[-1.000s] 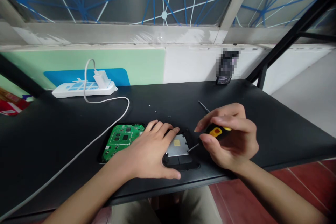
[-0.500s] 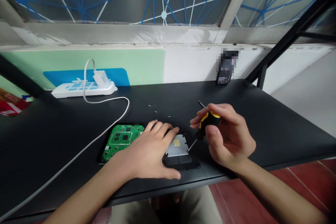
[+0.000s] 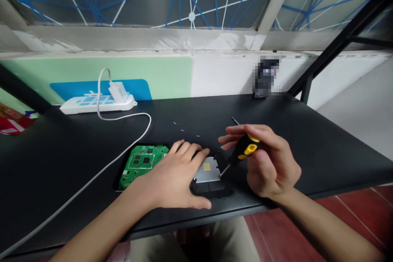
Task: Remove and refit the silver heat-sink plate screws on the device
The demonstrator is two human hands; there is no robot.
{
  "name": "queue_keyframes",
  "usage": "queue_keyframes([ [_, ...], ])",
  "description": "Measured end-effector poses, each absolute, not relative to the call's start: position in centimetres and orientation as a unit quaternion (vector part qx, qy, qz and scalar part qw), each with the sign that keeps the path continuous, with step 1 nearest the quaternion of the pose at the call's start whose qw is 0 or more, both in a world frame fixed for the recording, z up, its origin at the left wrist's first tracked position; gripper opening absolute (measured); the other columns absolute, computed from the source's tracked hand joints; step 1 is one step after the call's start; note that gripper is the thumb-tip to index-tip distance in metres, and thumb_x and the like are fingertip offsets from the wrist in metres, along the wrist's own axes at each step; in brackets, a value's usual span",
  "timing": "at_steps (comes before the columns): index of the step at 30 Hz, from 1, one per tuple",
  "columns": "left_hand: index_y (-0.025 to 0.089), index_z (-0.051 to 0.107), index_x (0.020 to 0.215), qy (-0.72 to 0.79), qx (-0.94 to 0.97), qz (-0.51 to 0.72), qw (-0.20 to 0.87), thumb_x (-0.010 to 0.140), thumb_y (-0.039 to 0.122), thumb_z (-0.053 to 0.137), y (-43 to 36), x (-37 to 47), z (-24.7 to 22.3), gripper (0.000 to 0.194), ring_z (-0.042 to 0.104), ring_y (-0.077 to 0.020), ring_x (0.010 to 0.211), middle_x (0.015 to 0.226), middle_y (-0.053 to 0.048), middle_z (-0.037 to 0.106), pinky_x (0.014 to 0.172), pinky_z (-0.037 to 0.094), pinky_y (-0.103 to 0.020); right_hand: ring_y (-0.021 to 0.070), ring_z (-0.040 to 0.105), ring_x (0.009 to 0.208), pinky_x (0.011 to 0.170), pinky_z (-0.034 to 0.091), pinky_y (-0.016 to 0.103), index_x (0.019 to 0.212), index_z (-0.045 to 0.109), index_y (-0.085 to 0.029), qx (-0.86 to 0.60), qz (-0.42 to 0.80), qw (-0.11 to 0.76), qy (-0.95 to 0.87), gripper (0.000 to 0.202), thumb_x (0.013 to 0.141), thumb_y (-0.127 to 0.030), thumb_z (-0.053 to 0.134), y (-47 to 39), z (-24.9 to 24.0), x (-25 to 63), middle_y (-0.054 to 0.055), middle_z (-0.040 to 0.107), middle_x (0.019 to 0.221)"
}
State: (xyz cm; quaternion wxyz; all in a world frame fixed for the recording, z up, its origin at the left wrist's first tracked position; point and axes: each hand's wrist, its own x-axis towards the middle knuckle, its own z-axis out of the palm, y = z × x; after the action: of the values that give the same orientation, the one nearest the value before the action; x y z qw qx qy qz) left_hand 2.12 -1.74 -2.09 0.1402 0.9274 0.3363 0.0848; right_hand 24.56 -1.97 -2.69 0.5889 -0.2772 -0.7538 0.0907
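Observation:
My left hand (image 3: pixel 181 176) lies with its fingers spread over the left part of a black plastic housing (image 3: pixel 225 192). Inside that housing a silvery metal plate (image 3: pixel 207 172) with a small yellowish square shows beside my fingers. Left of it, partly under my wrist, a green circuit board (image 3: pixel 144 163) sits in a dark casing. My right hand (image 3: pixel 270 159) grips a black and yellow screwdriver (image 3: pixel 241 153) by its handle. The tilted shaft points down to the left, and its tip meets the plate's lower right corner; the screw head there is too small to make out.
Several small screws (image 3: pixel 182 130) lie beyond the housing. A thin metal shaft (image 3: pixel 235 121) pokes out behind my right hand. At the back stand a white power strip (image 3: pixel 89 104) with a plugged-in charger (image 3: pixel 118 91) and a phone (image 3: pixel 260 84). A white cable (image 3: pixel 113 157) crosses the table's left side.
My right hand has shifted slightly right and its fingers have opened a little around the handle, which has turned to show more yellow. The tip and my left hand stay put.

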Motion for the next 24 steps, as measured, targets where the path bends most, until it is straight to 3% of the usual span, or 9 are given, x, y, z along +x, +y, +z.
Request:
queue_keyframes([
  [4,0.016,0.041,0.149,0.335,0.929,0.080,0.137,0.071,0.069,0.076,-1.8,2.2,-2.1,0.100,0.046,-0.0401,0.129,0.140,-0.015,0.053,0.113,0.032,-0.058,0.0209,0.069,0.077,0.058,0.061,0.038,0.137,0.057,-0.027,-0.218,0.052,0.612,-0.758,0.048,0.091,-0.018,0.061,-1.7,-1.8,24.2,0.009,0.069,0.100],
  [8,0.016,0.042,0.148,0.335,0.929,0.082,0.132,0.071,0.070,0.075,-1.8,2.1,-2.0,0.100,0.048,-0.0400,0.128,0.139,-0.015,0.053,0.113,0.031,-0.059,0.0195,0.060,0.070,0.050,0.056,0.035,0.130,0.061,-0.032,-0.204,0.002,0.621,-0.757,0.055,0.079,-0.022,0.078,-1.1,-1.8,24.6,0.003,0.062,0.085],
  [12,0.015,0.041,0.148,0.330,0.931,0.084,0.133,0.072,0.068,0.076,-1.8,2.2,-1.9,0.100,0.048,-0.0388,0.128,0.138,-0.015,0.054,0.114,0.030,-0.058,0.0215,0.067,0.077,0.055,0.061,0.039,0.134,0.061,-0.030,-0.180,0.039,0.618,-0.764,0.043,0.092,-0.037,0.064,-1.2,-2.3,24.5,0.008,0.064,0.098],
  [14,0.014,0.040,0.149,0.331,0.930,0.083,0.137,0.071,0.068,0.078,-1.8,2.2,-1.9,0.102,0.048,-0.0387,0.128,0.139,-0.016,0.053,0.114,0.030,-0.057,0.0235,0.071,0.087,0.061,0.064,0.041,0.137,0.060,-0.027,-0.178,0.069,0.619,-0.762,0.041,0.098,-0.030,0.052,-1.5,-2.3,24.3,0.011,0.067,0.112],
  [17,0.015,0.039,0.150,0.334,0.929,0.080,0.136,0.070,0.068,0.078,-1.8,2.2,-1.9,0.103,0.047,-0.0382,0.129,0.141,-0.015,0.053,0.115,0.030,-0.055,0.0238,0.074,0.090,0.065,0.065,0.042,0.141,0.056,-0.026,-0.199,0.104,0.610,-0.760,0.047,0.096,-0.017,0.049,-1.9,-2.1,24.0,0.012,0.069,0.121],
  [24,0.016,0.040,0.149,0.334,0.930,0.081,0.132,0.071,0.069,0.076,-1.8,2.2,-2.1,0.101,0.048,-0.0383,0.128,0.140,-0.015,0.053,0.115,0.029,-0.057,0.0188,0.067,0.073,0.055,0.061,0.035,0.129,0.062,-0.027,-0.185,0.032,0.619,-0.763,0.053,0.081,-0.010,0.072,-1.5,-1.4,23.9,0.005,0.066,0.090],
])
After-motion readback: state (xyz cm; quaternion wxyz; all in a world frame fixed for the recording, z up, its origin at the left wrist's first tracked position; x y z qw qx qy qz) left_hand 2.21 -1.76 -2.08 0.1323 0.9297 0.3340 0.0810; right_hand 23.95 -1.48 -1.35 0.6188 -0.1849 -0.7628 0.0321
